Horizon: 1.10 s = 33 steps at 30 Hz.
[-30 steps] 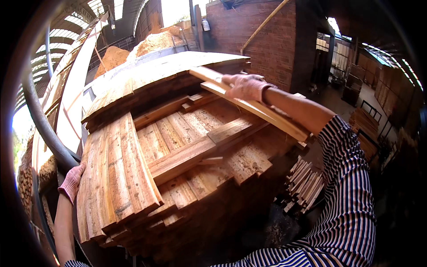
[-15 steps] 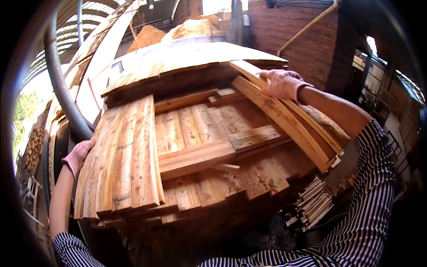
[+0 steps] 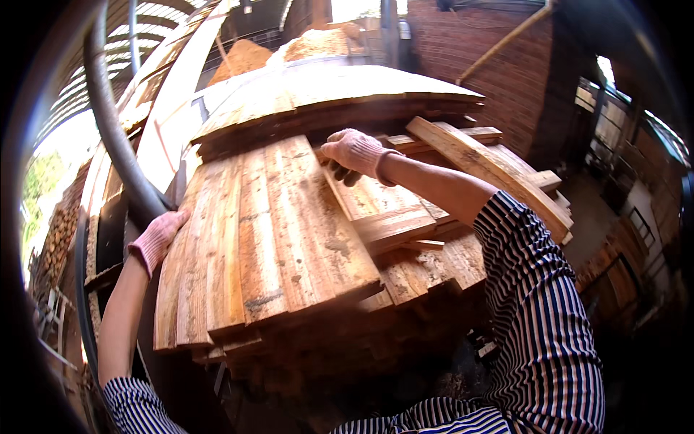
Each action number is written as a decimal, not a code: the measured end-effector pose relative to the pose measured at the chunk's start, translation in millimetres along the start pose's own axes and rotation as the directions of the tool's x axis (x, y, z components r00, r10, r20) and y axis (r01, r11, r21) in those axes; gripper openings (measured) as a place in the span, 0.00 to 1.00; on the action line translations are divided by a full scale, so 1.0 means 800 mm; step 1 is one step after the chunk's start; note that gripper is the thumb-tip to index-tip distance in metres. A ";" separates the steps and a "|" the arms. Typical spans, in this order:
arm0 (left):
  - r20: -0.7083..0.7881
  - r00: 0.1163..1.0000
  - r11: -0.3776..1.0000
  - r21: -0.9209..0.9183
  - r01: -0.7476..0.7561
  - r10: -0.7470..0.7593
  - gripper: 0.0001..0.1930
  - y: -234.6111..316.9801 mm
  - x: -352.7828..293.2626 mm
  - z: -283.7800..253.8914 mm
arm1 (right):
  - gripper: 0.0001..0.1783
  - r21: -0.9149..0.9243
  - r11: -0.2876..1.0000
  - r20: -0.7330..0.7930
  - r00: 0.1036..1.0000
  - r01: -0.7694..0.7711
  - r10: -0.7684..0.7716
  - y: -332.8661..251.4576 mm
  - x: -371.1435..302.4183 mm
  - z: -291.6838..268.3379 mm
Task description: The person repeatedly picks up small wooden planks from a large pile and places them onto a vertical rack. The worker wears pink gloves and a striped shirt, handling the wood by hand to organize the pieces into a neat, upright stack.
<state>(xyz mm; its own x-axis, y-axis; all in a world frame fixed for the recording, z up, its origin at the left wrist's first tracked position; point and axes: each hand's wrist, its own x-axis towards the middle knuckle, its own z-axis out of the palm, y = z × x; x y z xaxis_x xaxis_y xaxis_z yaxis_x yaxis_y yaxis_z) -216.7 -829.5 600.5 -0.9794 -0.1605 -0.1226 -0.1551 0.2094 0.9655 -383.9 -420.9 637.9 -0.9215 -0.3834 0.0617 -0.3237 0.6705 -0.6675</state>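
Only got the head view to go on, so sticking with that. Biggest change vs half a second ago: looking at a wider row of boards (image 3: 267, 239) on the left of the stack, now reaching farther over the crosspiece (image 3: 394, 226) and hiding more of the lower layer (image 3: 455, 262). Down to one loose plank (image 3: 499, 173) lying slantwise at the right, versus a pair there under the right hand (image 3: 356, 153) earlier. Probably means one more board in the row and one fewer loose, though can't swear to every board with the blur.

Now finding the right hand over the right edge of the row, near its far end, apart from that plank. Seeing curled fingers but no board clearly in them; can't tell if touching the edge or gripping anything.

Pretty much the same spot for the left hand (image 3: 163, 235): set against the left edge of the row. Can't tell whether gripping or just pressing there. Beyond all that, can also see a higher stack of boards (image 3: 340, 90) across the back.
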 end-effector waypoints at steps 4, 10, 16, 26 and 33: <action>-0.015 0.999 0.999 -0.012 0.037 -0.037 0.22 -0.002 0.027 -0.002 | 0.34 -0.908 0.316 -0.300 0.953 -0.275 -0.032 0.142 -0.026 -0.107; -0.170 0.980 0.995 -0.033 0.098 -0.102 0.20 -0.001 0.013 -0.005 | 0.34 -0.815 0.430 -0.293 0.916 -0.389 0.273 0.180 -0.095 -0.182; -0.153 0.986 0.998 -0.022 0.065 -0.068 0.20 -0.009 0.018 -0.007 | 0.20 -0.953 -0.283 -0.160 0.970 -0.104 0.181 0.288 -0.018 -0.313; -0.232 0.971 0.998 -0.023 0.050 -0.054 0.22 -0.017 0.015 -0.015 | 0.58 -0.162 0.968 0.024 0.979 -0.194 0.200 0.300 -0.080 -0.306; -0.216 0.973 0.994 0.057 0.091 -0.077 0.23 -0.011 -0.006 -0.028 | 0.54 -0.403 0.874 -0.057 0.960 -0.272 0.273 0.199 -0.092 -0.335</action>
<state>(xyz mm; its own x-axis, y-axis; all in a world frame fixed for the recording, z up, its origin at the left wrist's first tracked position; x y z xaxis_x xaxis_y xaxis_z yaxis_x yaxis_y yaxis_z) -207.8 -852.0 598.1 -0.9136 -0.3805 -0.1437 -0.2508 0.2487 0.9356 -425.3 -115.8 725.4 -0.9856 -0.1488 -0.0807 -0.1182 0.9462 -0.3013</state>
